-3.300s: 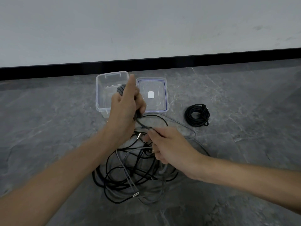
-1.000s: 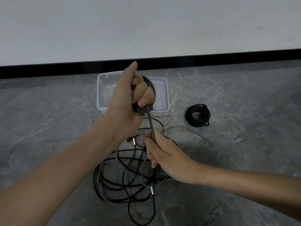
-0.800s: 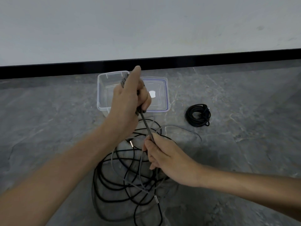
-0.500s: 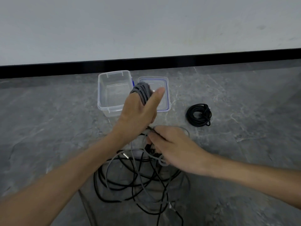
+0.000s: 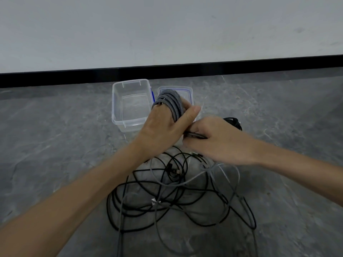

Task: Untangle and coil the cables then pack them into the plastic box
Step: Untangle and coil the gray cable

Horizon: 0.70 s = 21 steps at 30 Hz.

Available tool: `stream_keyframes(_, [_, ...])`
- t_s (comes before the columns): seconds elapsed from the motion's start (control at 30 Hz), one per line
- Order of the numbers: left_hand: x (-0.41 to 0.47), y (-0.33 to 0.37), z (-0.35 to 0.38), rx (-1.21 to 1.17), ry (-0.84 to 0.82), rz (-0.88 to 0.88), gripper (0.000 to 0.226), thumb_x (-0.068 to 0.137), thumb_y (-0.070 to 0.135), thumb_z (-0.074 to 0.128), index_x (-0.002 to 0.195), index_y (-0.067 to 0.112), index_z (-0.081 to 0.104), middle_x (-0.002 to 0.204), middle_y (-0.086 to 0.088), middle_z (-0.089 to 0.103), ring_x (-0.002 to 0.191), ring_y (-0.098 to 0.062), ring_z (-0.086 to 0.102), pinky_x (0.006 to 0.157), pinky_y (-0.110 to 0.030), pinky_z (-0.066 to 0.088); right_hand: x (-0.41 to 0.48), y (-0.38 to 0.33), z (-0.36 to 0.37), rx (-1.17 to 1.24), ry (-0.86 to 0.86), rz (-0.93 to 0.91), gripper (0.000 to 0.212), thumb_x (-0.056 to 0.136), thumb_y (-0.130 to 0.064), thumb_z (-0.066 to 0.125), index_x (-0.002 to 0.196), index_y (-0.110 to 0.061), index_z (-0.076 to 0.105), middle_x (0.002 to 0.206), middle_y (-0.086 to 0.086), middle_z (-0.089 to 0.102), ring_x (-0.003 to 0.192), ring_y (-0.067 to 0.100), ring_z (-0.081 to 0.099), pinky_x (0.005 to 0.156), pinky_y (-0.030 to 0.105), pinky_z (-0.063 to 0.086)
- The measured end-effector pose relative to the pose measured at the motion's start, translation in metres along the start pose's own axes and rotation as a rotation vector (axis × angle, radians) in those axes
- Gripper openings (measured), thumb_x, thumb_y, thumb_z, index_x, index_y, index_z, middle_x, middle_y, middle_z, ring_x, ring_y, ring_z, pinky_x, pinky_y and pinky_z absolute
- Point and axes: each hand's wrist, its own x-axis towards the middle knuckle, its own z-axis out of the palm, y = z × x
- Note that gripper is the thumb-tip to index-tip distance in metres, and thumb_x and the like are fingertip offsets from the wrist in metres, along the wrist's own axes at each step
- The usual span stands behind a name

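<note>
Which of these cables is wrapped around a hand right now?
The grey braided cable, looped round the left hand fingers; the right hand pinches its tail. The other cables lie on the floor.

Nothing to read

We see no letters or numbers on the plastic box, its lid (half hidden) or the grey cable.

The grey braided cable sits wound in tight loops round the fingers of my left hand, its loose end pinched in my right hand. Below, a tangle of black and grey cables sprawls on the floor. The clear plastic box stands open, its lid just beside it. A black coil lies near.
</note>
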Motion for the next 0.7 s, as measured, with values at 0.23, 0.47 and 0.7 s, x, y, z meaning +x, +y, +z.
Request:
stream_keyframes(0.23, [0.002, -0.001, 0.001, 0.102, -0.196, -0.058, 0.060, 0.099, 0.048, 0.041, 0.058, 0.004, 0.051, 0.061, -0.027, 0.054, 0.058, -0.037, 0.052, 0.064, -0.049, 0.044, 0.007, 0.005, -0.013, -0.049, -0.022, -0.037, 0.022, 0.087, -0.012, 0.061, 0.066, -0.012, 0.067, 0.051, 0.000, 0.055, 0.043, 0.006, 0.044, 0.046, 0.014, 0.032])
stream_keyframes(0.47, [-0.005, 0.001, -0.001, -0.091, -0.312, -0.200, 0.063, 0.092, 0.057, 0.041, 0.067, 0.000, 0.056, 0.055, -0.009, 0.057, 0.050, -0.022, 0.055, 0.053, -0.029, 0.047, 0.007, 0.006, -0.019, -0.083, -0.047, -0.098, 0.013, 0.087, -0.015, 0.066, 0.075, -0.015, 0.071, 0.061, -0.005, 0.067, 0.050, 0.008, 0.056, 0.048, 0.020, 0.043])
stream_keyframes(0.7, [-0.010, -0.008, -0.007, -0.217, -0.275, -0.324, 0.051, 0.055, 0.045, 0.087, 0.087, 0.014, 0.061, 0.063, -0.001, 0.053, 0.054, -0.007, 0.047, 0.052, -0.020, 0.040, 0.003, 0.026, -0.008, 0.240, -0.011, 0.028, 0.004, 0.090, -0.010, 0.065, 0.088, -0.007, 0.066, 0.049, 0.002, 0.047, 0.045, 0.005, 0.044, 0.047, 0.014, 0.042])
